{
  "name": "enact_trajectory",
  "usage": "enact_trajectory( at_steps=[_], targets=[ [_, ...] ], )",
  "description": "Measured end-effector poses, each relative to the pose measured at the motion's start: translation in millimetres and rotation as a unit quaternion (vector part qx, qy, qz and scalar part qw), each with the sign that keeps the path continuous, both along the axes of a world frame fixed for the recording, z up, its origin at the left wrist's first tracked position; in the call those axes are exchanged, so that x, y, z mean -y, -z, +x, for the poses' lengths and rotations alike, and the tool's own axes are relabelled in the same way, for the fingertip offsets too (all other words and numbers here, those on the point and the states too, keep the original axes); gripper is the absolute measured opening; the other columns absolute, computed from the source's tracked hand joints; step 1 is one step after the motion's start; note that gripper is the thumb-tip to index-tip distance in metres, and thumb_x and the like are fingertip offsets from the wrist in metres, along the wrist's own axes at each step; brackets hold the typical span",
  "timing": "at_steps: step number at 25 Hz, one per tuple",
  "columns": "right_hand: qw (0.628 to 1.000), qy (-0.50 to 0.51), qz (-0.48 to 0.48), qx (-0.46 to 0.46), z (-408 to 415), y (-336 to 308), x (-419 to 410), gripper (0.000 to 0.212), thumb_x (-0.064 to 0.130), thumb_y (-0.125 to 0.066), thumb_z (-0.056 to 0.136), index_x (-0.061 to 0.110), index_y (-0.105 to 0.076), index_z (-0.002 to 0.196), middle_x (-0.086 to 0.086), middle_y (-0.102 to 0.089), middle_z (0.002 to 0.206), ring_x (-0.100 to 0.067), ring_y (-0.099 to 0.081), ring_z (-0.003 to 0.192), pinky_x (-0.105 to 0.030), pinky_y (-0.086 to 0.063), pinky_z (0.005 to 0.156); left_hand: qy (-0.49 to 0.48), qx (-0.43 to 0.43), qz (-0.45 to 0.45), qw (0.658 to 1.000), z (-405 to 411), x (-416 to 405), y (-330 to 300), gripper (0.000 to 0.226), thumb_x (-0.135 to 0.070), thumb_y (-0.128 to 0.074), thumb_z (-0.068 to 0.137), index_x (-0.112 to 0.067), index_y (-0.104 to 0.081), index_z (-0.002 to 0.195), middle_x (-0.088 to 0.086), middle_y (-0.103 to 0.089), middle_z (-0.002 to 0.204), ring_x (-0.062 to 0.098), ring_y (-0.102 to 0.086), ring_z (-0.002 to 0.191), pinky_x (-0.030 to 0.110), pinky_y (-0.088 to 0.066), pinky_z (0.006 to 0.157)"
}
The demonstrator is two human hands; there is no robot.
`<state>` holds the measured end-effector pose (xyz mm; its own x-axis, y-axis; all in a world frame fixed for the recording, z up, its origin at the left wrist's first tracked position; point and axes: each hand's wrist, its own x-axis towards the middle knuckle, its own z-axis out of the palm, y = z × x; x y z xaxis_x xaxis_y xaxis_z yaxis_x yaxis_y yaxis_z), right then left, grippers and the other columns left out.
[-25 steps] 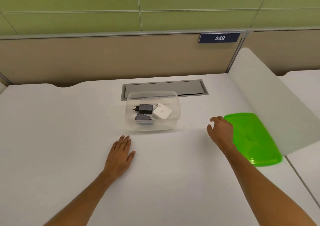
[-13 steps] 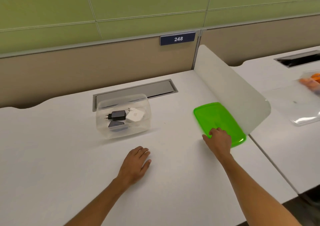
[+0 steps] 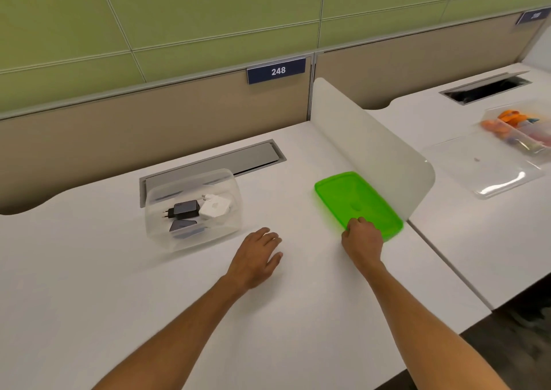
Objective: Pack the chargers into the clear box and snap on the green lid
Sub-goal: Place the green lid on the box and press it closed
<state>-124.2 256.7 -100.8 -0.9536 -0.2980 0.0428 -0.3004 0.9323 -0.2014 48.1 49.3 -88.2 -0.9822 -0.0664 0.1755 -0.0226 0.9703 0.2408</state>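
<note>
With chargers boxed, the green lid is gripped by the right hand; left hand flat, empty. Lid carried over next.

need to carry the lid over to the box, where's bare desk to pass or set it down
Bare desk lies between the clear box and the green lid, ahead of the left hand, and across the near desk around both forearms. It is tight where the lid sits against the white divider, right hand on its near edge.

Clear box: frosted translucent plastic.
Green lid: glossy translucent plastic.
Surface: smooth matt white.
Chargers: smooth plastic.
</note>
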Motion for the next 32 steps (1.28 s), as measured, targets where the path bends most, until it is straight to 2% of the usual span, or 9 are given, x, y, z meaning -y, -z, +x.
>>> enact_trajectory(
  at_steps=[3, 10, 14, 18, 22, 26, 28, 30, 32],
  targets=[
    [0.996, 0.018, -0.054, -0.073, -5, -17, 5, 0.007, 0.006, -0.068, 0.066, 0.002, -0.062, 0.068, -0.016, -0.061, 0.066, -0.034, -0.058, 0.060, -0.034, -0.038, 0.056, -0.002, -0.019, 0.011, 1.000, -13, 5, -13, 0.046, -0.039, -0.039, 0.090, -0.011, -0.061, 0.119, 0.004, -0.065, 0.123, 0.027, -0.052, 0.125, 0.038, -0.043, 0.101],
    [0.975, 0.019, -0.167, -0.142, -20, -89, 33, 0.016, 0.017, -0.052, 0.091, 0.005, -0.063, 0.093, -0.014, -0.067, 0.089, -0.038, -0.062, 0.080, -0.042, -0.044, 0.072, -0.054, -0.052, 0.073, 0.994, -31, 19, -42, 0.061, -0.047, -0.033, 0.088, -0.010, -0.049, 0.133, 0.005, -0.051, 0.140, 0.023, -0.034, 0.139, 0.033, -0.025, 0.113],
    [0.965, -0.009, -0.215, -0.149, -12, -125, 55, 0.021, 0.023, -0.049, 0.095, 0.009, -0.064, 0.101, -0.012, -0.068, 0.100, -0.037, -0.062, 0.089, -0.040, -0.045, 0.074, -0.130, -0.055, 0.182, 0.973, -33, 31, -60, 0.054, -0.035, -0.050, 0.094, -0.013, -0.037, 0.142, 0.004, -0.035, 0.152, 0.018, -0.020, 0.145, 0.030, -0.015, 0.116],
    [0.946, -0.077, -0.282, -0.136, 3, -158, 80, 0.021, 0.028, -0.053, 0.095, 0.013, -0.067, 0.100, -0.008, -0.072, 0.099, -0.033, -0.063, 0.091, -0.036, -0.044, 0.073, -0.198, -0.044, 0.301, 0.932, -32, 47, -79, 0.063, -0.033, -0.052, 0.094, -0.013, -0.024, 0.147, 0.003, -0.022, 0.157, 0.016, -0.013, 0.146, 0.031, -0.011, 0.118],
    [0.913, -0.132, -0.365, -0.123, 15, -194, 108, 0.021, 0.031, -0.058, 0.093, 0.014, -0.070, 0.093, -0.009, -0.073, 0.082, -0.029, -0.064, 0.078, -0.033, -0.044, 0.069, -0.254, -0.057, 0.400, 0.879, -23, 68, -92, 0.071, -0.033, -0.054, 0.093, -0.016, -0.016, 0.150, 0.003, -0.019, 0.158, 0.018, -0.018, 0.145, 0.037, -0.016, 0.119],
    [0.881, -0.167, -0.442, -0.004, 14, -210, 144, 0.024, 0.038, -0.059, 0.089, 0.018, -0.073, 0.089, -0.006, -0.072, 0.073, -0.026, -0.068, 0.070, -0.040, -0.055, 0.072, -0.255, -0.120, 0.510, 0.813, -10, 97, -95, 0.065, -0.031, -0.056, 0.093, -0.028, -0.021, 0.148, -0.007, -0.040, 0.146, 0.014, -0.039, 0.132, 0.033, -0.029, 0.112],
    [0.862, -0.175, -0.473, 0.047, 13, -212, 162, 0.024, 0.034, -0.062, 0.090, 0.013, -0.073, 0.091, -0.005, -0.071, 0.074, -0.020, -0.068, 0.068, -0.036, -0.056, 0.069, -0.260, -0.176, 0.546, 0.777, -5, 115, -94, 0.061, -0.030, -0.057, 0.091, -0.033, -0.028, 0.144, -0.007, -0.052, 0.138, 0.017, -0.052, 0.123, 0.042, -0.039, 0.109],
    [0.838, -0.163, -0.514, 0.085, 14, -209, 179, 0.019, 0.029, -0.065, 0.089, 0.011, -0.071, 0.094, -0.004, -0.069, 0.081, -0.010, -0.063, 0.066, -0.029, -0.054, 0.065, -0.287, -0.225, 0.556, 0.747, 1, 128, -96, 0.058, -0.020, -0.056, 0.092, -0.030, -0.032, 0.144, -0.003, -0.058, 0.131, 0.019, -0.060, 0.113, 0.042, -0.047, 0.101],
    [0.815, -0.134, -0.551, 0.118, 11, -201, 196, 0.020, 0.028, -0.068, 0.086, 0.012, -0.067, 0.099, 0.001, -0.066, 0.087, -0.009, -0.063, 0.075, -0.027, -0.054, 0.070, -0.340, -0.261, 0.515, 0.742, 7, 139, -98, 0.055, -0.013, -0.057, 0.091, -0.024, -0.039, 0.142, 0.002, -0.061, 0.124, 0.018, -0.062, 0.099, 0.037, -0.050, 0.095]
  ],
)
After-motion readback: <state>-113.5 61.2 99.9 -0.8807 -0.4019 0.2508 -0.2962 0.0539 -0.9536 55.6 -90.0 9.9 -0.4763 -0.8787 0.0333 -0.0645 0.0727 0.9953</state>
